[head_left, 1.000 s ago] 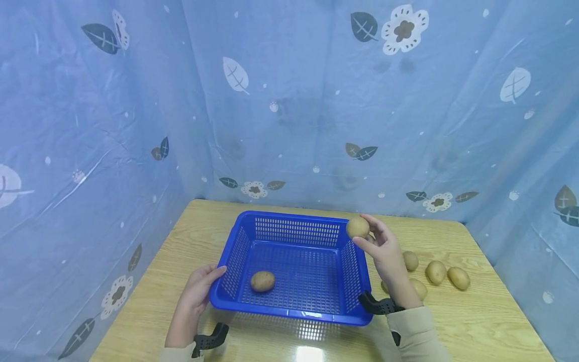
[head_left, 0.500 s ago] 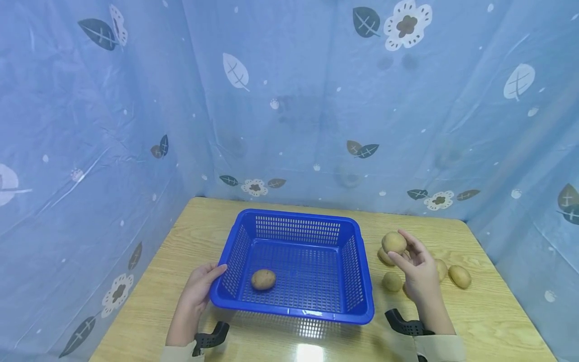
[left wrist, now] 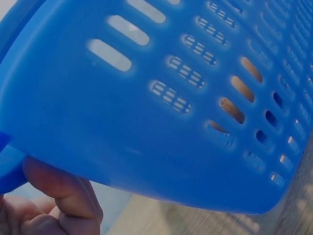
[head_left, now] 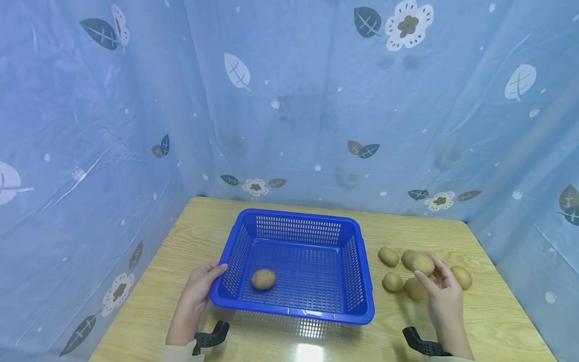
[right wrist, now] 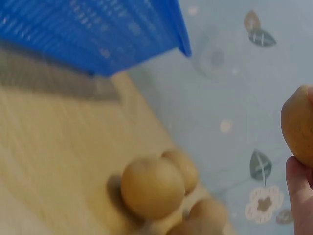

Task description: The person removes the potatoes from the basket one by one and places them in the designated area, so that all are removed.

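My left hand (head_left: 199, 286) grips the left rim of a blue plastic basket (head_left: 296, 215), its thumb over the edge. The left wrist view shows curled fingers (left wrist: 73, 196) under the rim beside the slotted basket wall (left wrist: 122, 137). One potato (head_left: 263, 279) lies inside the basket, towards the left. To the right of the basket, my right hand (head_left: 445, 296) holds a round potato (head_left: 422, 265) between thumb and fingers, above the loose potatoes. That held potato (right wrist: 297, 127) shows at the right edge of the right wrist view.
Several loose potatoes lie right of the basket, among them one potato (head_left: 388, 256) at the back, another potato (head_left: 392, 282) nearer, and a potato (head_left: 461, 277) right of my hand. The wooden table (head_left: 493, 322) ends at a blue patterned curtain (head_left: 289, 125).
My right hand has moved right and down from the basket's right rim to over the loose potatoes, still holding a potato. The left hand and the basket stay in place.
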Tool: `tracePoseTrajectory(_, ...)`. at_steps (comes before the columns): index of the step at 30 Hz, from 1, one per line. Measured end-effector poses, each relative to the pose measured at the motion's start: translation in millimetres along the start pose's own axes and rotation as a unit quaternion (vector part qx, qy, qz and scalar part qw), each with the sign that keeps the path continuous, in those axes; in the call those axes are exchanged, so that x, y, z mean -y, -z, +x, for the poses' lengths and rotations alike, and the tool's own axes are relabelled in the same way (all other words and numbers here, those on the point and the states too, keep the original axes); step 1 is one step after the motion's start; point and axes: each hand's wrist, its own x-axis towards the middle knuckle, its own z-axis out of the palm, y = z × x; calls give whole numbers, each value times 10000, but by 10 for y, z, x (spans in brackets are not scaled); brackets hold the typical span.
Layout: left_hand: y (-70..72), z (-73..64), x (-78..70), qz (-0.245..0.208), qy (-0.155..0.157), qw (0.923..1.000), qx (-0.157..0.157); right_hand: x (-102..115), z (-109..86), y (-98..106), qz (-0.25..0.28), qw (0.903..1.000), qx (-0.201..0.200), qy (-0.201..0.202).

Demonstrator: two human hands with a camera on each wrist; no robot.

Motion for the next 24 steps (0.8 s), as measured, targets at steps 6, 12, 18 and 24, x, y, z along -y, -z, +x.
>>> tracePoseTrajectory(6,-4,-6,-3,59,-21,10000,-8,-110,-9,212,-289,9980,-447,-348)
tracePoseTrajectory(12,-15,-2,22,-107,-46,9999,41,-183,-5,438,-1030,9872,-737,-974)
tracePoseTrajectory(18,-9,5,8,-117,-13,9999,4,-254,14,576,-1384,9784,-790,-1320)
tracePoseTrajectory(24,-2,3,-4,-46,1,10000,-4,-308,3,681,-2027,9575,-950,-1820)
